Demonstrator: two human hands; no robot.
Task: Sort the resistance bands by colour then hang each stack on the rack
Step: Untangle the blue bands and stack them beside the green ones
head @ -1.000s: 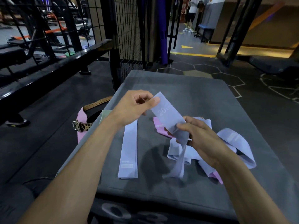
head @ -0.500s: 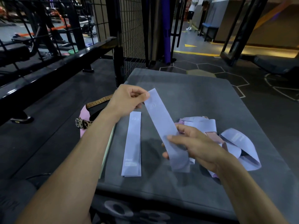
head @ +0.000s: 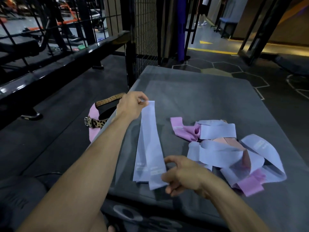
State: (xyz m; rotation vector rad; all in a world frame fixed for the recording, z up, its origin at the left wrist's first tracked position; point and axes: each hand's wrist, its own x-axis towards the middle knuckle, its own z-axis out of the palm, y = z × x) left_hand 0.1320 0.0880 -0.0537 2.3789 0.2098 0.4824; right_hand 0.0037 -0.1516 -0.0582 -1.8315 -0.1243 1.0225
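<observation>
Sorting step: left hand and right hand pinch opposite ends of a lilac band at frame centre, atop the lilac stack; next, release, then draw from the tangled pile at right.

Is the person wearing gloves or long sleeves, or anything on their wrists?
No. The left hand and right hand are bare, with no gloves or rings showing. Both forearms are bare too: no sleeves, watch or wristbands in view.
</observation>
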